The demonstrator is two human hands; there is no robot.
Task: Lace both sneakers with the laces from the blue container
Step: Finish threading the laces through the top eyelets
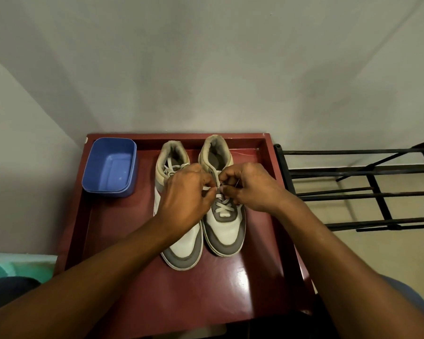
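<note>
Both sneakers sit side by side on the red counter, toes toward me, heels at the far rim. I'm working on the right sneaker. My left grip and my right grip meet over its tongue, each closed in a fingertip pinch on the pale lace. Below my fingers the lace already crosses through the lower eyelets. The upper rows are hidden under my knuckles, so I can't say how many are left.

The left sneaker shows upper lacing near its collar, so I'd judge that one laced or nearly so. The blue container sits at the far left corner of the counter, well apart from the shoes, and I see no lace in it. A black rack stands off to the right.

This lace is flat, soft and limp, so it weighs nothing and won't push through a hole on its own. I should pinch close to the stiff tip to steer it into the eyelet. The cord could twist or slip through dry fingers, so I should pull evenly on both ends. The shoe itself is light and may skid on this glossy surface if I tug hard.
</note>
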